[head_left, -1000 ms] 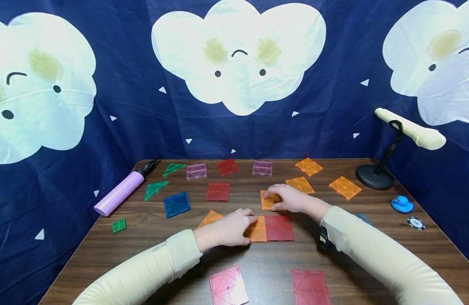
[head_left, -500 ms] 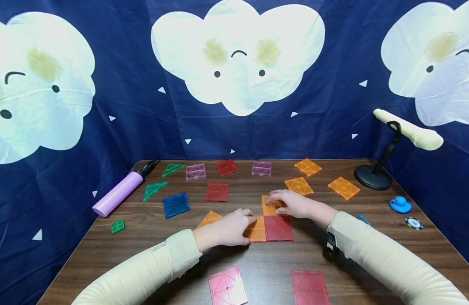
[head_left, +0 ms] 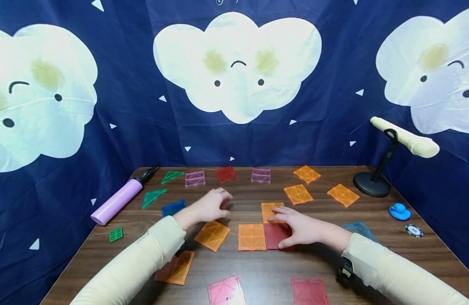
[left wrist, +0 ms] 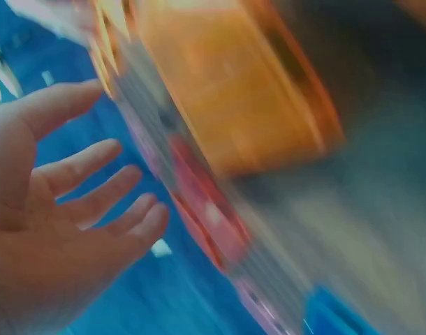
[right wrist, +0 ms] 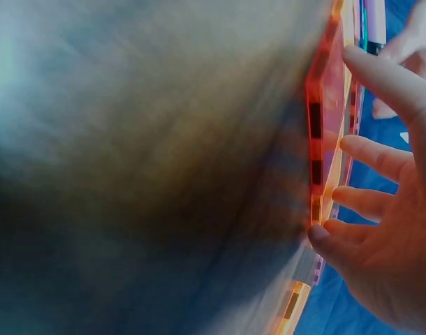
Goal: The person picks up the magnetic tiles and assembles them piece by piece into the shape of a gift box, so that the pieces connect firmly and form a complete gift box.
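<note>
My right hand [head_left: 301, 226] rests over a red magnetic tile [head_left: 272, 237], its spread fingers at the tile's edge and over its surface. Left of that tile lies an orange magnetic tile [head_left: 251, 237], edge to edge. Another orange tile [head_left: 272, 208] adjoins the red one's far side, partly under my right fingers. My left hand [head_left: 210, 205] hovers farther left and holds nothing; its fingers [left wrist: 94, 167] are spread and loosely bent in the left wrist view. A tilted orange tile [head_left: 213, 236] lies just below it. A dark blue tile [head_left: 173, 207] is partly hidden by the left arm.
Several orange tiles [head_left: 343, 195], purple tiles [head_left: 261, 175] and green triangles [head_left: 153, 197] lie toward the back. Pink [head_left: 227, 291] and red [head_left: 310, 292] tiles lie in front. A purple pump [head_left: 117, 201], microphone stand [head_left: 372, 184], blue duck [head_left: 400, 211] and chip [head_left: 414, 230] line the sides.
My left hand has let go of the left orange tile and moved left and away. The right hand drew the back orange tile to the red one, then shifted nearer onto the red tile.
</note>
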The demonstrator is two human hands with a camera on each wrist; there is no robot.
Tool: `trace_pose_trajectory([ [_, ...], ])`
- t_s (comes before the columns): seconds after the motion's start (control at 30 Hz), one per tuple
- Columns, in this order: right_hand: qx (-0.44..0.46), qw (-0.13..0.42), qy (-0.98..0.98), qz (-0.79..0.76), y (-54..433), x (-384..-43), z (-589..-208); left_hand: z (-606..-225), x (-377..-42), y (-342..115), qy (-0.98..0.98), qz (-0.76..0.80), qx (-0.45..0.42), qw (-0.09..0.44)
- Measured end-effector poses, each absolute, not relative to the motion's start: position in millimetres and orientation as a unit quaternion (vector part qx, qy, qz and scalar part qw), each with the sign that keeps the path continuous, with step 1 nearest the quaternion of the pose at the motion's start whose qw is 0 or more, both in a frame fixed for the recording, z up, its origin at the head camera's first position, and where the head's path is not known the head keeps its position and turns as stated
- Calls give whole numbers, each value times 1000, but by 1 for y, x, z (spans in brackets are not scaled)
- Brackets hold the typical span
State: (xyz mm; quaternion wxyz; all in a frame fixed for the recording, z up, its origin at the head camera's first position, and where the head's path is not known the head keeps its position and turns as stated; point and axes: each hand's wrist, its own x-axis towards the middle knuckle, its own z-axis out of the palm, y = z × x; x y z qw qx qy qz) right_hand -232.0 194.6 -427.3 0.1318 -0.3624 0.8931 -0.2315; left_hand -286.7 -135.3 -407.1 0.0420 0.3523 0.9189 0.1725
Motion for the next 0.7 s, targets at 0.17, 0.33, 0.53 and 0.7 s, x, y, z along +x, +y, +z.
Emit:
trace_pose_trajectory([
  [0.17,-361,124,895,-229,195,-222,-428,-417,-314,-163,940,163,294,51],
  [0.33,-353,119,900,-227,194,-221,-428,-424,-318,-168,934,164,312,53],
  [0.53,-350,118,901,-229,192,-220,-427,-424,-309,-149,930,149,330,58],
  [0.7,-352,115,900,-229,192,-220,-428,-420,-296,-124,928,159,328,77],
])
